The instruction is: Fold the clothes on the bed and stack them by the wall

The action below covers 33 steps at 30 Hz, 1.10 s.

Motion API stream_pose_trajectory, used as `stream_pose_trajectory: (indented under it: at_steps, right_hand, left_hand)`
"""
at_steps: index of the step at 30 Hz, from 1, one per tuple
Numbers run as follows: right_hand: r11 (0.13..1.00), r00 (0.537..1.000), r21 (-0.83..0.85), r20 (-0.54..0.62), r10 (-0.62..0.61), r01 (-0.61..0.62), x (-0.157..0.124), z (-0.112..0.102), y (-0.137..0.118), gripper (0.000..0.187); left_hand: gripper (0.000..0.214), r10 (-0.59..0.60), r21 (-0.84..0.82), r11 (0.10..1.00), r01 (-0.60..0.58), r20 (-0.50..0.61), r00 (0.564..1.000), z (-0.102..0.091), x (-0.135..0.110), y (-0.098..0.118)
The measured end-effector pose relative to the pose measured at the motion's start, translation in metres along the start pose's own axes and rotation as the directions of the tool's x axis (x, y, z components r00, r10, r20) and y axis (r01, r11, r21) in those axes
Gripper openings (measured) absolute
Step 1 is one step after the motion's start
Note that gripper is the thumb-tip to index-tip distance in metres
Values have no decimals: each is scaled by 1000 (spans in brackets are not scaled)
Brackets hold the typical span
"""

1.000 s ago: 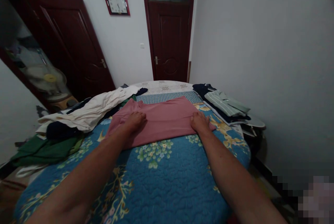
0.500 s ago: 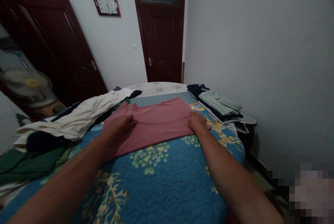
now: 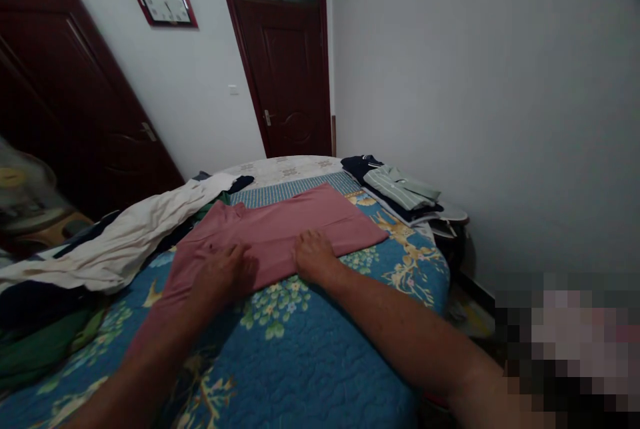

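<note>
A pink shirt [image 3: 345,219] lies folded lengthwise and spread across the bed, with a few soft creases. My right hand [image 3: 314,256] rests on the middle of its near half, fingers laid on the cloth. To the left, my left hand [image 3: 227,276] is over the shirt's near left part, its fingers loosely bent and apart, casting a shadow on the fabric. No cloth shows gripped in either hand. Part of the shirt's left end is hidden by my left forearm.
A blue flowered quilt [image 3: 300,362] covers the bed. On the left lie a heaped cream garment [image 3: 135,226] and a green one [image 3: 45,349]. Folded clothes, topped by a striped pale green shirt [image 3: 400,186], are stacked at the right edge beside the wall.
My right hand has let go of the shirt's right end and moved left to its middle. My left hand has come nearer to me. The view has turned slightly right.
</note>
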State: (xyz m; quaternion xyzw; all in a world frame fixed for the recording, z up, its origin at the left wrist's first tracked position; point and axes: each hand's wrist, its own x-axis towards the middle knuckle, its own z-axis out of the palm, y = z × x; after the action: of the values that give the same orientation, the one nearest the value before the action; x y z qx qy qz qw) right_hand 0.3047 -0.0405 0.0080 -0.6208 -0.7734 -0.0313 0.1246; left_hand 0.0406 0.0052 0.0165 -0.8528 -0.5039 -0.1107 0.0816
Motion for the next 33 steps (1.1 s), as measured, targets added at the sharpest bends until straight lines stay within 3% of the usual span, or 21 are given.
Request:
stream_pose_trajectory:
  at_steps: [3, 7, 11, 16, 24, 28, 33]
  right_hand:
    - [997, 998, 61, 36, 53, -55, -3, 12, -10, 60]
    - [972, 984, 162, 89, 155, -168, -7, 15, 4, 81]
    - [956, 965, 147, 112, 238, -253, -13, 11, 28, 89]
    - [916, 909, -2, 125, 397, -400, -21, 13, 73, 90]
    - [834, 832, -119, 83, 549, -539, -23, 18, 154, 88]
    - [798, 797, -118, 70, 600, -591, -24, 16, 170, 87]
    - [798, 797, -100, 63, 601, -594, -25, 14, 174, 86]
  left_hand:
    - [55, 59, 24, 998, -60, 46, 997, 23, -24, 13]
    - [69, -57, 84, 995, 52, 64, 996, 38, -40, 11]
    - [76, -173, 96, 982, 164, 103, 979, 29, -47, 13]
    - [82, -325, 96, 944, 314, 141, 935, 10, -61, 16]
    - [79, -447, 90, 894, 439, 104, 888, -5, -91, -13]
    - [83, -502, 86, 865, 494, 137, 854, -6, -104, -23]
    - [86, -549, 82, 836, 543, 156, 821, -5, -126, -35]
